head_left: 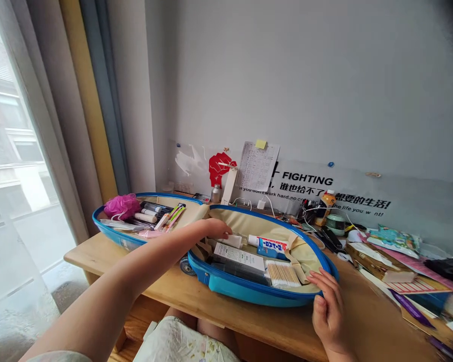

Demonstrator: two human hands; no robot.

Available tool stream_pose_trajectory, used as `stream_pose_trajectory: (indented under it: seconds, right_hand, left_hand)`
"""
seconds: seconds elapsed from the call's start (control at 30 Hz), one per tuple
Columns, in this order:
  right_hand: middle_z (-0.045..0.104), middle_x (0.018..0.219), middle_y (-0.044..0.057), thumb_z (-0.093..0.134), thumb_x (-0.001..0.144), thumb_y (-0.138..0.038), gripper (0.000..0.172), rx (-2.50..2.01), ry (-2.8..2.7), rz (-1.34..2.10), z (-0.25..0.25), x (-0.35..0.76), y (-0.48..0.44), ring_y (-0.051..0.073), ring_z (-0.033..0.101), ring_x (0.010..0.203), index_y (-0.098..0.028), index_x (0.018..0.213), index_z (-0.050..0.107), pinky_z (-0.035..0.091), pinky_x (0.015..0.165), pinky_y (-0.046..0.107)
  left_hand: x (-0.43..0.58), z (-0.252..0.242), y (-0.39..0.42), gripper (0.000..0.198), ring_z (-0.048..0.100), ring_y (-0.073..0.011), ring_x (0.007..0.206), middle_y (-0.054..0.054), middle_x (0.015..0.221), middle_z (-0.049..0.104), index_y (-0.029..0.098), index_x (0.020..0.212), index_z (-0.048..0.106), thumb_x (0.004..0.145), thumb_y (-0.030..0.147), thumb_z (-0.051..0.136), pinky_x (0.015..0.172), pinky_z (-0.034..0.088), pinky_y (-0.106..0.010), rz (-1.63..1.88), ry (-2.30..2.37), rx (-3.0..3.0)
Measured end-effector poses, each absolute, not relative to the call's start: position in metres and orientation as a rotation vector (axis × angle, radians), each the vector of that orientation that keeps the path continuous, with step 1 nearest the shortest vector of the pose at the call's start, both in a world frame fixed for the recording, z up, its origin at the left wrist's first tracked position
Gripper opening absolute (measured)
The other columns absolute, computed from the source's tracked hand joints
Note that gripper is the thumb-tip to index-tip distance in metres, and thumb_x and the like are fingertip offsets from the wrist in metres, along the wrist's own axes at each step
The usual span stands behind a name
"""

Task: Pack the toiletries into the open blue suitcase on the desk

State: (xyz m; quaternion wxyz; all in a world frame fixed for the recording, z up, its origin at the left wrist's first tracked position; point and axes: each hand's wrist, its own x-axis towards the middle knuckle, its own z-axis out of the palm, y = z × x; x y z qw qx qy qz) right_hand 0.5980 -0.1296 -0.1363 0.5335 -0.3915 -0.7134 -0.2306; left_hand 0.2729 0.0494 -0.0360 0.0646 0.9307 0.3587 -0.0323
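An opened blue suitcase with a cream lining lies on the wooden desk. My left hand reaches into its right half, at a small pale box; its fingertips are too small and hidden to read. My right hand rests on the right rim, fingers spread, holding nothing. In that half lie a toothpaste tube, a blue packet, a long white box and a pack of cotton swabs. A pink bath puff, tubes and toothbrushes fill the left half.
The wooden desk carries clutter at the right: an orange bottle, a green jar, a purple item, papers and cables. A metal bottle and a white power strip stand behind the suitcase.
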Motion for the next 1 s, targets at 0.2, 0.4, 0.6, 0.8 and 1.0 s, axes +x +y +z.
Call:
stream_pose_trajectory:
  seconds: [0.2, 0.4, 0.6, 0.8, 1.0]
  right_hand:
    - [0.064, 0.108, 0.013, 0.034, 0.100, -0.037, 0.035, -0.929, -1.708, -0.543, -0.141, 0.602, -0.127, 0.031, 0.056, 0.120, -0.020, 0.113, 0.062, 0.046, 0.096, 0.054]
    - [0.065, 0.109, 0.013, 0.034, 0.100, -0.038, 0.036, -0.932, -1.708, -0.539, -0.142, 0.601, -0.128, 0.031, 0.056, 0.120, -0.020, 0.113, 0.062, 0.046, 0.096, 0.054]
    - [0.065, 0.106, 0.012, 0.035, 0.099, -0.038, 0.034, -0.948, -1.704, -0.543, -0.141, 0.601, -0.128, 0.031, 0.057, 0.119, -0.020, 0.111, 0.062, 0.047, 0.094, 0.054]
    - [0.065, 0.105, 0.012, 0.035, 0.099, -0.039, 0.034, -0.930, -1.701, -0.554, -0.139, 0.600, -0.127, 0.031, 0.058, 0.117, -0.020, 0.110, 0.061, 0.047, 0.095, 0.053]
    - [0.066, 0.105, 0.012, 0.035, 0.099, -0.038, 0.034, -0.931, -1.701, -0.560, -0.137, 0.598, -0.128, 0.031, 0.058, 0.116, -0.020, 0.109, 0.061, 0.047, 0.095, 0.053]
  left_hand:
    - [0.273, -0.047, 0.059, 0.024, 0.070, -0.0215, 0.086, -0.009, 0.103, 0.075, 0.025, 0.107, 0.071, 0.086, 0.031, 0.063, 0.072, 0.052, -0.029, -0.119, 1.054, 2.764]
    - [0.272, -0.054, 0.058, 0.017, 0.069, -0.0199, 0.084, -0.010, 0.098, 0.075, 0.022, 0.098, 0.071, 0.082, 0.028, 0.067, 0.070, 0.050, -0.029, -0.071, 1.103, 2.723]
    - [0.268, -0.049, 0.053, 0.015, 0.069, -0.0214, 0.090, -0.009, 0.098, 0.075, 0.022, 0.092, 0.073, 0.086, 0.029, 0.061, 0.077, 0.050, -0.030, 0.012, 1.141, 2.691]
    - [0.235, -0.020, 0.056, 0.031, 0.068, -0.0208, 0.095, -0.006, 0.107, 0.075, 0.022, 0.108, 0.072, 0.091, 0.036, 0.050, 0.087, 0.051, -0.028, 0.177, 1.198, 2.653]
    - [0.119, 0.011, 0.073, 0.043, 0.063, -0.0201, 0.113, -0.005, 0.125, 0.069, 0.020, 0.126, 0.063, 0.098, 0.032, 0.032, 0.096, 0.047, -0.027, 0.689, 1.775, 2.441]
